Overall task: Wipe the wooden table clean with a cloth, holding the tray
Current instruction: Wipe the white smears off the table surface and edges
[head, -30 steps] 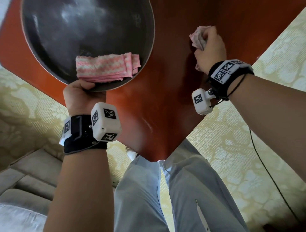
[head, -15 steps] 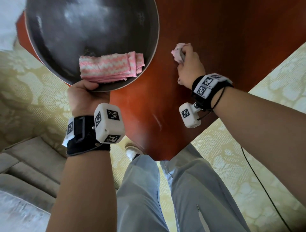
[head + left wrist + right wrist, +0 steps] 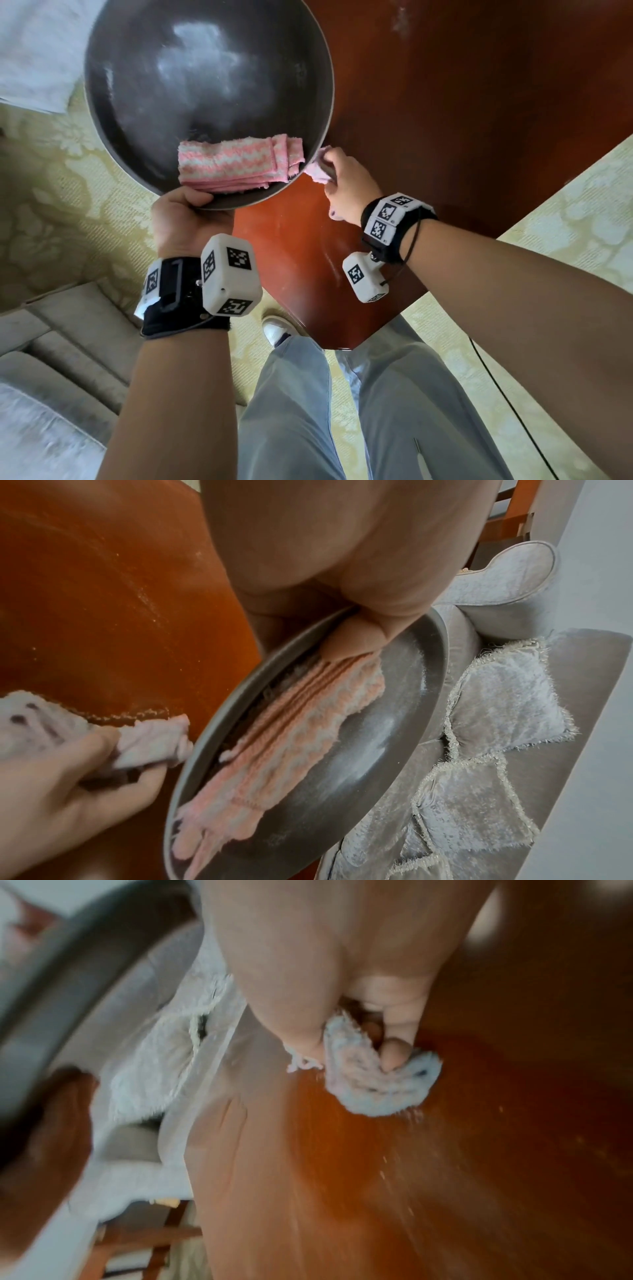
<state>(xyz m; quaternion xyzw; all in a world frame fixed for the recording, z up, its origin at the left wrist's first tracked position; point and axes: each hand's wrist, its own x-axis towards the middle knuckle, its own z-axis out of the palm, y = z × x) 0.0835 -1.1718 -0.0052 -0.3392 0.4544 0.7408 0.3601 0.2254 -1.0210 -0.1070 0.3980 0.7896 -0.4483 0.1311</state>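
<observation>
My left hand [image 3: 186,219] grips the near rim of a round dark metal tray [image 3: 137,85], held over the table's left edge; its thumb [image 3: 356,639] lies inside the tray [image 3: 404,710]. A folded pink-and-white striped cloth [image 3: 236,161] lies in the tray near my hand, also visible from the left wrist [image 3: 274,739]. My right hand [image 3: 346,186] clutches a bunched pale pink cloth [image 3: 317,168] and presses it on the reddish wooden table [image 3: 462,120] right beside the tray's rim. Pale crumbs lie on the wood by the cloth [image 3: 377,1080] in the blurred right wrist view.
A grey sofa with fringed cushions [image 3: 496,696] stands left of the table. Patterned yellow carpet [image 3: 565,222] surrounds the table. My legs in grey trousers [image 3: 342,411] stand at the table's near corner [image 3: 342,342]. A pale dust smear [image 3: 399,17] marks the far wood.
My right hand has swept the bunched cloth leftward and nearer across the table, ending beside the tray's rim. The left hand keeps its grip on the tray.
</observation>
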